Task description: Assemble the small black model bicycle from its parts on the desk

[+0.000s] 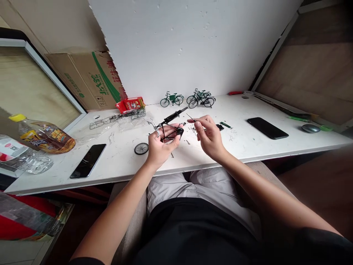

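Note:
My left hand (162, 148) is closed on a black model bicycle frame (172, 117), with silver handlebars toward the left. Between the thumb and fingers of my right hand (209, 135) is a thin dark rod-like tool (191, 117), its tip pointing up and left toward the frame. The two hands are apart. A loose spoked wheel (141, 148) lies on the white table just left of my left hand. Small black parts (220, 127) and a green piece (226, 125) lie beyond my right hand.
Assembled model bicycles (171, 99) stand at the back. Two phones (88, 161) (267, 128) lie left and right, with a mouse (310, 128) at the far right. Bottles (48, 135), a red packet (130, 104) and wire-like sprues (118, 117) are on the left.

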A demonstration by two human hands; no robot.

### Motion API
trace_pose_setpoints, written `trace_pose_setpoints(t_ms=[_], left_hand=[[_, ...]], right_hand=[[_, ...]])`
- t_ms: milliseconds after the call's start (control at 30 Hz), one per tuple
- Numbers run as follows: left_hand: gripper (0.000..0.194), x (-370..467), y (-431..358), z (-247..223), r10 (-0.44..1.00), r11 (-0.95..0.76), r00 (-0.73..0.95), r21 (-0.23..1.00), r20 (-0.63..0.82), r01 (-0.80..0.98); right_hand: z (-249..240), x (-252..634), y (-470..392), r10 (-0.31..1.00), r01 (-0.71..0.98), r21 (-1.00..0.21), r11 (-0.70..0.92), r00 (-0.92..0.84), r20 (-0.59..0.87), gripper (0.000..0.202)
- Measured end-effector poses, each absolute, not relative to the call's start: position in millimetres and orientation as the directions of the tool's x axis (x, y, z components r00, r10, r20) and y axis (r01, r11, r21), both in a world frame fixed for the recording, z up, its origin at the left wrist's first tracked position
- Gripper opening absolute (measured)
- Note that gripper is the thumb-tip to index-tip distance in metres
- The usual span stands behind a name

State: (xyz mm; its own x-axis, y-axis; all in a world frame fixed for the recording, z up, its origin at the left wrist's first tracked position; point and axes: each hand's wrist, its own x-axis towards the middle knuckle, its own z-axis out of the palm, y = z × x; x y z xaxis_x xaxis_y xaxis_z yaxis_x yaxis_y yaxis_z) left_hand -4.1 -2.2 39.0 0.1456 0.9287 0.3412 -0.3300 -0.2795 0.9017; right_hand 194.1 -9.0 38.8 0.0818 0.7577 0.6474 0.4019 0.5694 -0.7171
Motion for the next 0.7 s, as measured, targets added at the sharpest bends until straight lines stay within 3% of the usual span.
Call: trace_pose_setpoints(t_ms=[167, 400, 700], left_hand=[[0.042, -6, -11, 51, 0.908, -0.387, 0.029, 0.863, 0.418, -0.325], [0.034, -7, -17, 56, 0.838, -0.541, -0.063, 0.811, 0.542, -0.222], [0.034, -6, -12, 52, 0.874, -0.482, -0.06, 0.844, 0.483, -0.235]], right_hand=[[47, 194, -18, 0.466, 0.516, -0.478, 0.71, 0.164, 0.869, 0.017], [55, 189, -34, 0.304, 0.557, -0.196, 0.807, -0.108, 0.947, 0.023], [44, 191, -27, 0.341, 0.603, -0.175, 0.778, -0.171, 0.925, 0.014]])
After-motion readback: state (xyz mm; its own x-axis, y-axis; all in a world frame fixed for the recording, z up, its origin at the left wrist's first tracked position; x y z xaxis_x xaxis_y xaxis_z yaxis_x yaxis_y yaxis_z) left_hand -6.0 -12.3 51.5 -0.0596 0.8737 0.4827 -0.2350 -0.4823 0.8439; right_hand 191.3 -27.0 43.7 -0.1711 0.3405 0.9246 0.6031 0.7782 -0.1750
